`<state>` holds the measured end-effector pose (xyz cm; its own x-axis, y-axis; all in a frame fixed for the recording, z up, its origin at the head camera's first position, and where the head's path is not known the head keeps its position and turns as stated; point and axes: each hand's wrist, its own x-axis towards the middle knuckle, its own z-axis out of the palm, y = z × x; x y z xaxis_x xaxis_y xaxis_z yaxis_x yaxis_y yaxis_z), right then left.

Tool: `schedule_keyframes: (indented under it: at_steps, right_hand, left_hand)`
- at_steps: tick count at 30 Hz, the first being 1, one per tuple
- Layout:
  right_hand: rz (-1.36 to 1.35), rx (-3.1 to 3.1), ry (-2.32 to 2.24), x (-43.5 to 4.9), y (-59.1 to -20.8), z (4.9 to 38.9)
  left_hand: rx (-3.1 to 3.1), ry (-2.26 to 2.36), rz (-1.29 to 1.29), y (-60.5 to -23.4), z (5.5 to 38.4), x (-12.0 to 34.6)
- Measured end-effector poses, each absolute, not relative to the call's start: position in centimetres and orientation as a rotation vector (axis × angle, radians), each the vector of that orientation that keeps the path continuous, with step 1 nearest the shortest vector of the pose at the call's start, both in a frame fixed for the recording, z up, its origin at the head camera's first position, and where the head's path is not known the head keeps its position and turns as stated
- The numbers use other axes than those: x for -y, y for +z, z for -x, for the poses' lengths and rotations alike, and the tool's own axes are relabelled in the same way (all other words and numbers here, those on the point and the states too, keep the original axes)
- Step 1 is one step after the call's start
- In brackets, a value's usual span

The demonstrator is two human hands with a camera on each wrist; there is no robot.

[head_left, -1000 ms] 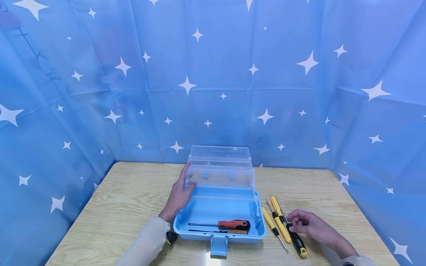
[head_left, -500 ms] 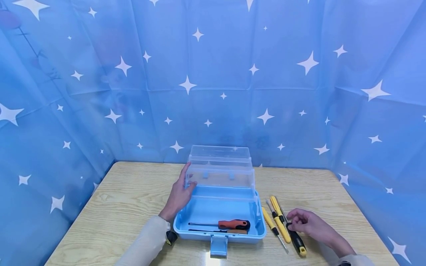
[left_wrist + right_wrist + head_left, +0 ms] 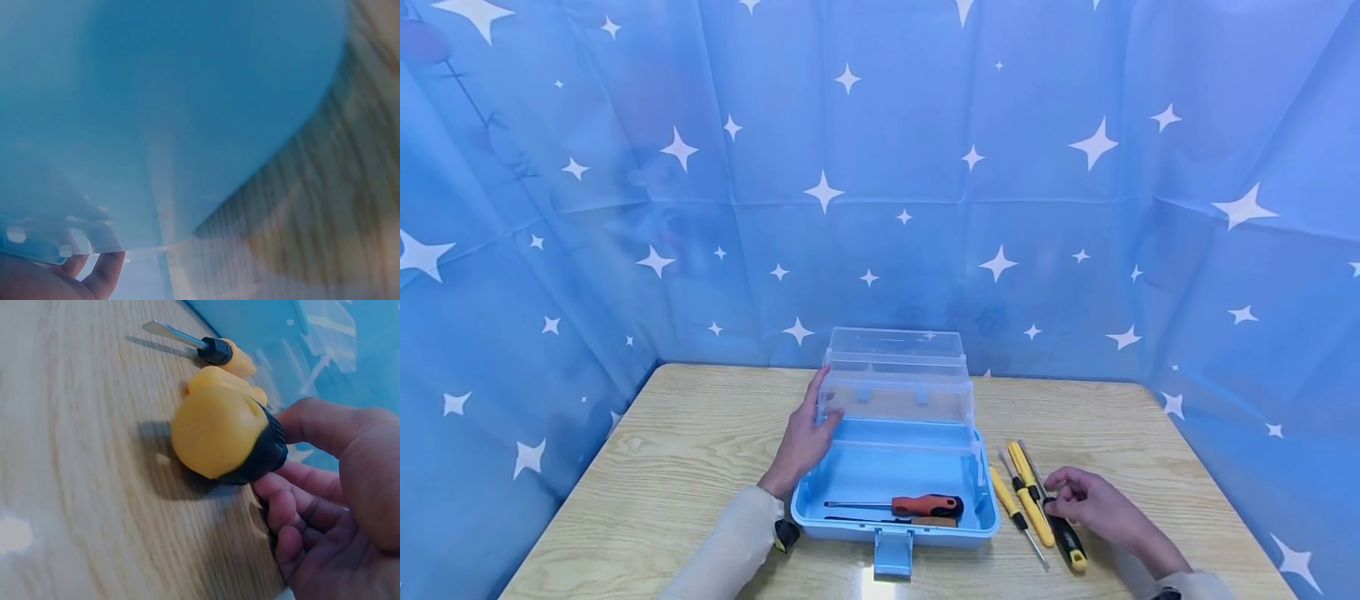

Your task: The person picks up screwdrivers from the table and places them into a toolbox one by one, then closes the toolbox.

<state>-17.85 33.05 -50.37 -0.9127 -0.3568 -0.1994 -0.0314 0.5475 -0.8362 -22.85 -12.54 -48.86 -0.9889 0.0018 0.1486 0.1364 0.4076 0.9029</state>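
Note:
A light blue toolbox stands in the middle of the table with its clear lid raised. My left hand holds the lid's left edge, thumb in front and fingers behind it. In the left wrist view, its fingertips show at the bottom. Inside the box lie a red-and-black screwdriver and a thinner one with a brown handle. To the right of the box, my right hand pinches a black-handled screwdriver with a yellow end, close to the tabletop.
Several yellow-handled screwdrivers lie between the box and my right hand. The box's front latch hangs down. A small black-and-yellow thing sits by my left wrist. A blue starred curtain surrounds the wooden table.
My right hand has shifted slightly left, and the black-handled screwdriver's yellow end has moved a little left and up with it. The left hand and lid have stayed put.

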Motion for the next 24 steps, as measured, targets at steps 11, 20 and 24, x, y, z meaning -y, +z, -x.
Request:
schedule_keyframes:
  at_steps: [11, 20, 24]
  right_hand:
    - [0.293, -2.557, -1.293, -32.8, -51.0, 17.6]
    - [0.183, -2.619, -1.246, -32.1, -50.7, 17.5]
    - [0.064, -2.67, -1.17, -31.5, -50.2, 17.5]
  left_hand:
    - [2.519, -1.661, 0.116, -49.0, 22.9, 12.6]
    - [2.524, -1.648, 0.123, -48.9, 22.9, 12.6]
    - [2.518, -1.654, 0.126, -48.9, 22.9, 12.6]
